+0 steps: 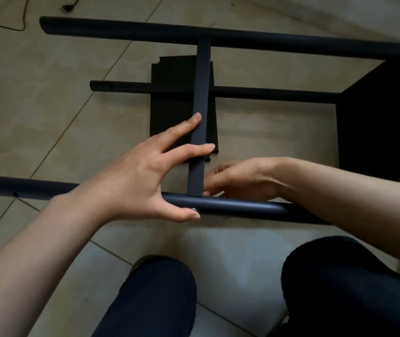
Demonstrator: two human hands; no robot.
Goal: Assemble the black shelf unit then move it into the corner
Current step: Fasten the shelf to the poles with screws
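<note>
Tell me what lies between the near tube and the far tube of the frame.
In the head view, the flat crossbar spans from near tube to far tube; a thinner tube and loose panel lie below.

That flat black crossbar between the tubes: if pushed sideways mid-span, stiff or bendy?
The crossbar looks like thin flat metal, so it probably flexes slightly. It spans the far tube and near tube, so it likely won't slide. The left hand steadies it.

Single head-worn view, steeply downward, close over knees; tiled floor beyond

Tiled floor bears black panel, cable.
</note>
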